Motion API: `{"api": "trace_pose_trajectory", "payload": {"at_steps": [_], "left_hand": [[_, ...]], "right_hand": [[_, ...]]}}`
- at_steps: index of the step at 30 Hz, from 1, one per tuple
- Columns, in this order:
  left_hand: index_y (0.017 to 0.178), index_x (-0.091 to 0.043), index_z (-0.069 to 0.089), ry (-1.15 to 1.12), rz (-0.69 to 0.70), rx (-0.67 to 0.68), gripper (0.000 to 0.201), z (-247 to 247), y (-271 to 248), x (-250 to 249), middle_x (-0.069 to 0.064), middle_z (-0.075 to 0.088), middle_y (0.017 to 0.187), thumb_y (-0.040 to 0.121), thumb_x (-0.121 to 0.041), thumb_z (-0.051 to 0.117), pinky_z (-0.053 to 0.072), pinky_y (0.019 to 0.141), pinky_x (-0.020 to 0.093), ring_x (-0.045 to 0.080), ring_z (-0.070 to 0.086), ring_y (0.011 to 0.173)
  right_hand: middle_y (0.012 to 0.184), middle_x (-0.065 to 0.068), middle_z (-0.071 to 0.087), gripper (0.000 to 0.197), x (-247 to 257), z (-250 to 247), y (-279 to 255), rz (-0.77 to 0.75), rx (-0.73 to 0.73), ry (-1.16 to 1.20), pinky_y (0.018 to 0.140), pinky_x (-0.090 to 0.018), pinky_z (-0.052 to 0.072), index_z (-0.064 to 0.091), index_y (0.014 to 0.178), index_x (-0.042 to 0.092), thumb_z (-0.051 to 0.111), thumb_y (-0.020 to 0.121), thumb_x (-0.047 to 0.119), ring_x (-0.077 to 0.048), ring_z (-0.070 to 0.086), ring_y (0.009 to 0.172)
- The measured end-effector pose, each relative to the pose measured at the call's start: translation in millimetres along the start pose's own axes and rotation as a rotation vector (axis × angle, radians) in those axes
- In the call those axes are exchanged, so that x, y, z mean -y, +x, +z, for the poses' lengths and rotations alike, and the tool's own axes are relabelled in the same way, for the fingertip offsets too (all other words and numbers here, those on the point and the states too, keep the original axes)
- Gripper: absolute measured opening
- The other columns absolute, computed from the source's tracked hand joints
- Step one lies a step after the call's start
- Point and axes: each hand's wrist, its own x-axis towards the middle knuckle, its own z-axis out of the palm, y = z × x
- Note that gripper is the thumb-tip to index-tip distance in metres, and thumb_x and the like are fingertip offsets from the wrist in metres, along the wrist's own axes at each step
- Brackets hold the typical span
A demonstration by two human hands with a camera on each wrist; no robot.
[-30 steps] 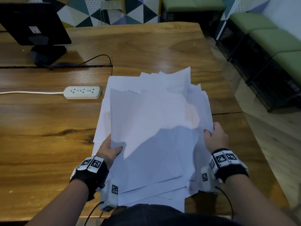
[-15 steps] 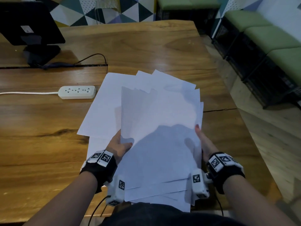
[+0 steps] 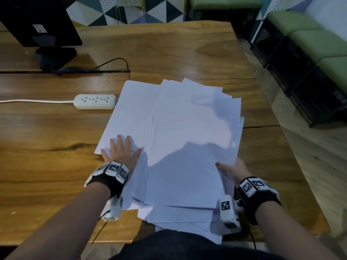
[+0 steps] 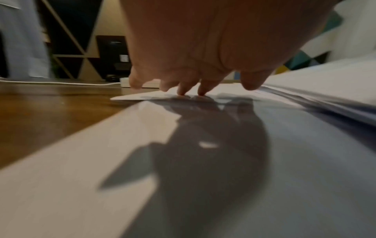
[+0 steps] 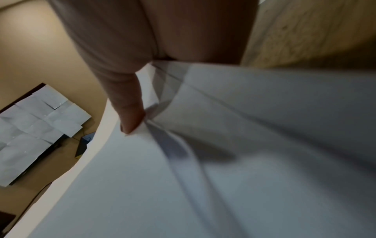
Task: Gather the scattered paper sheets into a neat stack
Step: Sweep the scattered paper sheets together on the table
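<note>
A loose pile of white paper sheets (image 3: 187,147) lies fanned out on the wooden table (image 3: 47,166), its near end hanging over the front edge. My left hand (image 3: 120,152) lies flat with spread, straight fingers on a sheet that sticks out at the pile's left side; in the left wrist view its fingertips (image 4: 183,93) press that sheet (image 4: 142,97) down. My right hand (image 3: 231,167) grips the pile's right edge, thumb on top; the right wrist view shows the thumb (image 5: 128,112) pinching several sheets (image 5: 244,145), with the fingers hidden under them.
A white power strip (image 3: 94,101) with its cord lies just left of the pile's far corner. A black monitor (image 3: 37,21) on a stand is at the back left. Green-cushioned benches (image 3: 309,45) stand off the table's right edge.
The pile has come down onto the table. My left hand let go of the pile's left edge and now lies flat on a sheet further left. The right hand keeps its grip.
</note>
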Motion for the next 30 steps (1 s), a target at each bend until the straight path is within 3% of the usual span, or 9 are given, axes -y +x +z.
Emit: {"api": "trace_pose_trajectory", "payload": {"at_steps": [4, 7, 10, 11, 15, 19, 25, 28, 30], "left_hand": [[0.147, -0.029, -0.003, 0.013, 0.162, 0.029, 0.060, 24, -42, -16, -0.001, -0.013, 0.160, 0.094, -0.049, 0.014, -0.006, 0.115, 0.056, 0.023, -0.010, 0.147], [0.145, -0.026, 0.021, 0.022, 0.215, -0.023, 0.054, 19, -57, -19, -0.002, 0.012, 0.160, 0.095, -0.047, 0.017, -0.003, 0.116, 0.053, 0.021, 0.005, 0.148], [0.133, -0.023, 0.045, -0.157, 0.145, -0.219, 0.047, -1, -43, -6, 0.007, 0.044, 0.145, 0.093, -0.045, 0.031, 0.017, 0.116, 0.051, 0.027, 0.031, 0.138], [0.136, -0.021, 0.041, -0.231, 0.058, -0.259, 0.050, -7, -34, 1, 0.011, 0.041, 0.146, 0.092, -0.045, 0.035, 0.021, 0.114, 0.051, 0.031, 0.032, 0.137], [0.146, -0.015, 0.017, -0.334, -0.225, -0.155, 0.067, -15, -8, 19, 0.016, 0.017, 0.156, 0.090, -0.047, 0.038, 0.017, 0.114, 0.050, 0.038, 0.015, 0.142], [0.146, -0.025, 0.012, -0.281, -0.146, -0.052, 0.068, -12, -14, 5, 0.013, 0.013, 0.157, 0.089, -0.046, 0.042, 0.019, 0.113, 0.050, 0.037, 0.013, 0.142], [0.143, -0.017, 0.021, -0.689, -0.115, -0.088, 0.069, -15, -18, -9, 0.018, 0.041, 0.143, 0.085, -0.024, 0.058, 0.037, 0.106, 0.045, 0.037, 0.041, 0.130], [0.128, -0.009, 0.043, -0.808, -0.141, -0.060, 0.049, -13, -21, -13, 0.019, 0.056, 0.128, 0.084, -0.023, 0.057, 0.048, 0.095, 0.043, 0.037, 0.056, 0.113], [0.113, -0.004, 0.054, -0.855, -0.065, -0.003, 0.037, -11, -22, -13, 0.022, 0.064, 0.111, 0.081, -0.022, 0.056, 0.052, 0.089, 0.048, 0.037, 0.062, 0.099]], "right_hand": [[0.118, -0.024, 0.056, 0.047, -2, -4, 2, 0.011, 0.027, 0.081, 0.066, -0.019, 0.055, 0.046, 0.124, -0.009, 0.057, 0.079, -0.014, -0.024, 0.059, 0.085], [0.116, -0.024, 0.058, 0.056, -2, -4, 3, 0.010, 0.045, 0.100, 0.069, -0.022, 0.055, 0.047, 0.124, -0.008, 0.069, 0.073, -0.005, -0.024, 0.060, 0.087], [0.100, -0.012, 0.064, 0.102, -1, -4, 0, 0.000, 0.061, 0.078, 0.069, -0.022, 0.056, 0.055, 0.112, 0.001, 0.093, 0.024, 0.036, -0.024, 0.061, 0.088], [0.097, -0.008, 0.064, 0.101, -1, -4, -1, -0.008, 0.065, 0.069, 0.068, -0.021, 0.057, 0.056, 0.111, 0.001, 0.093, 0.023, 0.035, -0.023, 0.061, 0.087], [0.109, -0.020, 0.060, 0.045, 3, 0, -4, 0.013, 0.047, 0.056, 0.061, -0.015, 0.054, 0.047, 0.122, -0.009, 0.060, 0.079, -0.011, -0.030, 0.058, 0.092], [0.121, -0.026, 0.055, 0.042, 3, -1, -2, 0.045, 0.027, 0.027, 0.075, -0.025, 0.054, 0.048, 0.121, -0.008, 0.057, 0.080, -0.012, -0.038, 0.055, 0.109], [0.127, -0.030, 0.053, 0.042, 6, 0, -6, 0.008, 0.028, -0.008, 0.100, -0.049, 0.042, 0.049, 0.120, -0.006, 0.059, 0.079, -0.010, -0.041, 0.053, 0.115], [0.127, -0.029, 0.054, 0.044, 7, 1, -7, 0.011, 0.042, 0.046, 0.085, -0.035, 0.052, 0.049, 0.120, -0.006, 0.061, 0.078, -0.009, -0.035, 0.056, 0.105], [0.119, -0.027, 0.058, 0.066, 8, 1, -10, 0.007, 0.058, 0.072, 0.074, -0.025, 0.054, 0.052, 0.116, -0.003, 0.084, 0.059, 0.010, -0.033, 0.058, 0.097]]}}
